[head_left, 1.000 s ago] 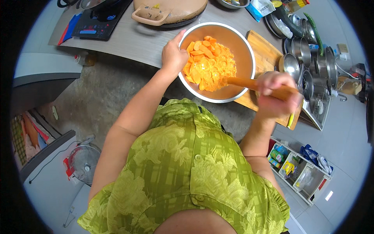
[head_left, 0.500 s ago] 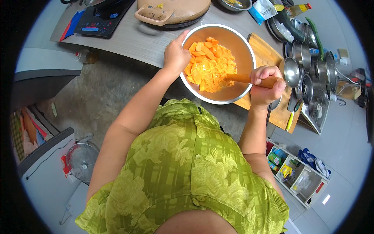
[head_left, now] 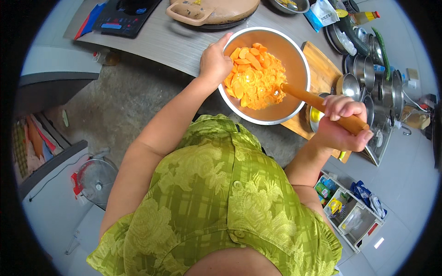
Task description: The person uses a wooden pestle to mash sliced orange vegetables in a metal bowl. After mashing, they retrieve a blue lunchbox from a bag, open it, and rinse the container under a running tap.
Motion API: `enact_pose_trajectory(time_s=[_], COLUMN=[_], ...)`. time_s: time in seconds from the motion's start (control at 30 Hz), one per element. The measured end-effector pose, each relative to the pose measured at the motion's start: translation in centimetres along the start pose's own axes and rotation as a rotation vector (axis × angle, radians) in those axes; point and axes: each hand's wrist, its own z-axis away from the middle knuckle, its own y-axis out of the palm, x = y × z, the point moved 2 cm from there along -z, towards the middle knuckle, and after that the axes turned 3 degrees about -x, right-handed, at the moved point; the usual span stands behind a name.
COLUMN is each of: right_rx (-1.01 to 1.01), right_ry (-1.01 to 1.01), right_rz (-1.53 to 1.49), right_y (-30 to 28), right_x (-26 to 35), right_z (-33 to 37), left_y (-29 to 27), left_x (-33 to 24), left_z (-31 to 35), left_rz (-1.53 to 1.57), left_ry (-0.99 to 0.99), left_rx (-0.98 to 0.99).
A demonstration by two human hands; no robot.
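A wide metal bowl (head_left: 296, 62) stands at the counter's near edge, partly over a wooden cutting board. In it lie orange slices (head_left: 251, 62) that look like sweet potato or carrot; toward the right they are crushed into mash (head_left: 264, 89). My left hand (head_left: 215, 63) grips the bowl's left rim, thumb inside. My right hand (head_left: 341, 123) is wrapped round a wooden rolling pin (head_left: 305, 95), beyond the bowl's right side. The pin slants down to the left, its lower end at the right edge of the mash.
The cutting board (head_left: 322, 69) extends right of the bowl, with several pots (head_left: 363, 69) beyond it. A beige lidded electric pan (head_left: 212, 11) and a black induction cooker (head_left: 126, 16) stand at the back. Low on the right is a white storage rack (head_left: 350, 211).
My right hand has moved right and toward me, drawing the rolling pin up and back across the mash. My left hand keeps its hold on the rim.
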Motion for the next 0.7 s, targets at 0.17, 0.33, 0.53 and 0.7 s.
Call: enact_pose_trajectory(time_s=[0.17,0.33,0.53,0.7], right_rx=[0.013,0.026,-0.032,0.007], right_ry=[0.156,0.178,0.1,0.014], right_rz=[-0.069,-0.064,-0.031,-0.027], right_y=[-0.6,-0.7,-0.2,-0.7], right_x=[-4.9,-4.0,-2.2,0.4], right_z=[0.8,-0.3,0.2,-1.3], left_y=[0.2,-0.2,-0.1,0.0], left_x=[0.2,0.2,0.3,-0.2], left_z=[-0.1,-0.6,-0.1,-0.3], left_rz=[-0.02,0.035,0.016,-0.026], left_ry=[0.013,-0.037,-0.033,-0.05], left_rx=[0.007,0.022,0.01,0.052])
